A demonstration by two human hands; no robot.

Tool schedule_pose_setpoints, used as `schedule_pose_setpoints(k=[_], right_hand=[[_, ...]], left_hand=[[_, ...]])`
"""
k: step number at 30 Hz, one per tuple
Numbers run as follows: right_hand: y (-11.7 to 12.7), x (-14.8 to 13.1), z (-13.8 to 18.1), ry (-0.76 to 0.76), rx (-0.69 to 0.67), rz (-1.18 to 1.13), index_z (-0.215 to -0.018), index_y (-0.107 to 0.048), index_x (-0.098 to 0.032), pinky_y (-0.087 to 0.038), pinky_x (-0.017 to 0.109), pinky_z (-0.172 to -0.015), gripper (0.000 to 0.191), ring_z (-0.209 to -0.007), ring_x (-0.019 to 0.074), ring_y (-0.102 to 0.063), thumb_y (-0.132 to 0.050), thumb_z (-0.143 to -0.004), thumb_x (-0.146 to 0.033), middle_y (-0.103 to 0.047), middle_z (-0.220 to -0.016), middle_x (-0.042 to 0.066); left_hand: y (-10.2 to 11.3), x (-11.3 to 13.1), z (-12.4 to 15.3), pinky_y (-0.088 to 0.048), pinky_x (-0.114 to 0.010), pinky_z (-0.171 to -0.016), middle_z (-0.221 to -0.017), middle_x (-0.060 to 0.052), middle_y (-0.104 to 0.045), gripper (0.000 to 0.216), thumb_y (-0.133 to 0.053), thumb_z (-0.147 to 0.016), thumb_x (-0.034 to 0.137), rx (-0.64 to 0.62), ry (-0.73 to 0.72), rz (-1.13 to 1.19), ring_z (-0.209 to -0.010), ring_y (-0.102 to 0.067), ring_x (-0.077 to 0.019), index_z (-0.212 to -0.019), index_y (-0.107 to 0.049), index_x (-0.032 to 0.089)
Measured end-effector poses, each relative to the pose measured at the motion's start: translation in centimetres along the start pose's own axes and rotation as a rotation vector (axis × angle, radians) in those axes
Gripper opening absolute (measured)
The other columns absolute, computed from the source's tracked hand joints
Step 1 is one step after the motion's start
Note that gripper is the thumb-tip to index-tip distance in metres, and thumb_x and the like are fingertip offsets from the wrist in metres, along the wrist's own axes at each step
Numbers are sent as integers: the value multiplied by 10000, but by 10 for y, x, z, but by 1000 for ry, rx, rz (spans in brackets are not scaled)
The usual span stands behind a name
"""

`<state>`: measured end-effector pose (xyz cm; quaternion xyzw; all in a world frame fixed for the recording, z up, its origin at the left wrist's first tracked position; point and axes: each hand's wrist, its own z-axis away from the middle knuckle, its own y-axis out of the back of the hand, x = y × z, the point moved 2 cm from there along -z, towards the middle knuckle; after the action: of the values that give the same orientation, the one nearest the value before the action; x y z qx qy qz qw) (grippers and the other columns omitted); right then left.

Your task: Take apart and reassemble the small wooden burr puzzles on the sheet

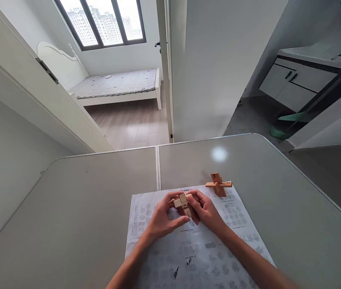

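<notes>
Both hands meet over a white printed sheet of paper [200, 257] covered in small grey diagrams, which lies flat on the grey bench [83, 212] near its front edge. The left hand [161, 218] and the right hand [206, 210] together grasp a small pale wooden interlocking block puzzle [183, 202], made of short square bars crossing one another; the fingertips of both hands pinch it from either side, and it is held just above the sheet rather than resting on it. The left thumb reaches under the puzzle while the right fingers curl over its top and far side. Just beyond the right hand, at the far right corner of the sheet, stands a second, darker orange-brown wooden cross-shaped puzzle [218, 184], assembled with bars sticking out sideways and upward, apart from both hands. A seam [157, 168] runs down the middle of the bench, ending at the sheet's far edge.
</notes>
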<state>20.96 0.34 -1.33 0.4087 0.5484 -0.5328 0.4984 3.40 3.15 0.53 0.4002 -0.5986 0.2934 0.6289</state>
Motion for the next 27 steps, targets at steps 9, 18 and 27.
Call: schedule_pose_setpoints(k=[9, 18, 27], right_hand=[[9, 1, -6, 14, 41, -183, -1142, -580, -224, -466, 241, -461, 336, -468, 113, -571, -665, -985, -509, -689, -753, -14], [11, 3, -5, -88, 96, -220, -1061, -590, -208, -280, 231, -267, 526, -265, 43, -386, -445, -1004, -711, -798, -1095, 130], [13, 8, -10, -33, 111, -345, -1091, -635, -214, -466, 277, -505, 372, -591, 130, -607, -599, -1003, -573, -745, -1144, 112]], left_hand=[[3, -4, -4, -582, -378, -957, -1268, -123, -721, 631, -854, -810, 353, 127, 77, 95, -1086, -720, -247, -1336, -531, 223], [7, -5, -6, -589, -368, -931, -1295, -144, -718, 626, -839, -832, 384, 180, 97, 170, -1049, -712, -230, -1343, -520, 215], [7, -8, -6, -578, -356, -948, -1253, -108, -718, 617, -835, -832, 377, 209, 112, 197, -1038, -711, -215, -1343, -529, 220]])
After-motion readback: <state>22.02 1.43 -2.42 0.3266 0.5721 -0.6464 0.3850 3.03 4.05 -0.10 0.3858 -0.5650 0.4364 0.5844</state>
